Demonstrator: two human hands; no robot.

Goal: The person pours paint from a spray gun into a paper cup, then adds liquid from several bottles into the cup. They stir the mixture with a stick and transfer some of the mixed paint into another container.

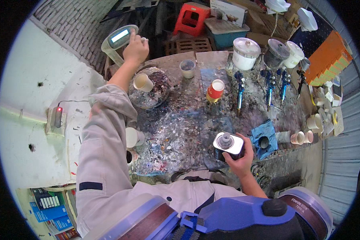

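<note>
Paint-crusted worktop (180,128): my right hand (241,160) grips a small rectangular metal can (228,145) at its near edge.
Rigid, likely hefty and slick; I clasp its flat sides, while my left hand (135,49) rests on the scale (119,38).

Single head view: fisheye, looks steeply down from above onto tabletop (188,132), close; edges bend toward rim.

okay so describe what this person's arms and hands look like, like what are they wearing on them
Both hands are bare, with no gloves. The left hand comes out of a long, loose, light grey work sleeve that is creased along the arm and carries a small dark rectangular patch on its upper part. The right hand has a bare forearm; no sleeve shows on it.
</note>
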